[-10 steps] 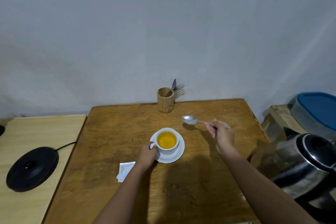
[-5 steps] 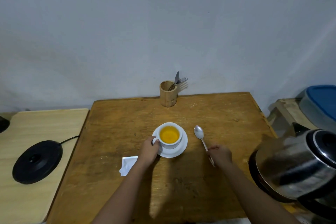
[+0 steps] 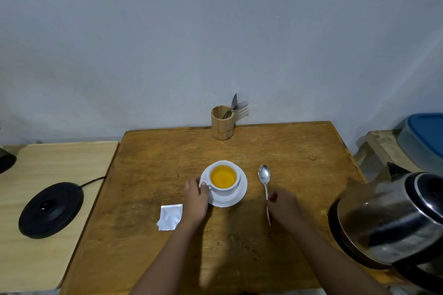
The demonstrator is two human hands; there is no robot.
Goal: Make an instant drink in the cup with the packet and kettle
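The spoon (image 3: 264, 183) lies on the tabletop (image 3: 148, 242) right of centre, bowl toward the top of the frame, handle running down under the right hand (image 3: 282, 202), whose grip is curled closed on it. The white cup (image 3: 224, 178), centre, holds orange liquid and sits on a saucer (image 3: 227, 200). The left hand (image 3: 196, 200) pinches the cup's handle. The packet (image 3: 170, 217) lies lower left; the kettle (image 3: 393, 218) stands at the right edge.

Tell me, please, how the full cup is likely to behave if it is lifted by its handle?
The cup is filled near the rim with orange liquid, so it would probably slosh or spill if tilted. It looks like white ceramic, likely stiff and breakable. It sits loose on a saucer, which would probably stay behind; the left hand is at the handle.
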